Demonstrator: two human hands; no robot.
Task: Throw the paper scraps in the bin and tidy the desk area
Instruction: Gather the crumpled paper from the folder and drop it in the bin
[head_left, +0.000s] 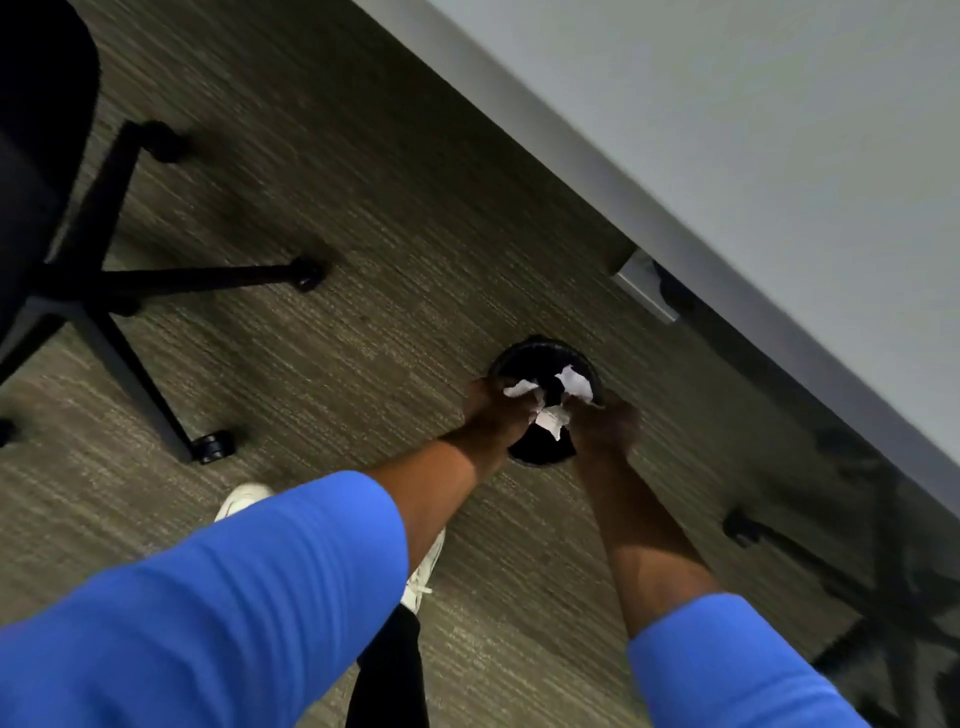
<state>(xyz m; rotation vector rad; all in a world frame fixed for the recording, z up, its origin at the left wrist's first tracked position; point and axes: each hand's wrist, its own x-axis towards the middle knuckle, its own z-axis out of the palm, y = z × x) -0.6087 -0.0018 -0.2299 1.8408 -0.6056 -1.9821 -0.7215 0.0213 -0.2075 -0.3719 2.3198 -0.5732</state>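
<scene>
Below, left hand (496, 410) and right hand (605, 423) both clutching white paper scraps (553, 410) over the round black bin (540, 351), bin sitting on carpet (389, 234) just beside the desk edge (649, 208), open floor stretching toward a wheeled chair base (156, 280).

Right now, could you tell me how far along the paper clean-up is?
The scraps are gathered: the left hand and right hand hold the white paper scraps over the black bin. Dropping them remains. The desk top shown looks bare; the rest is out of view.
</scene>
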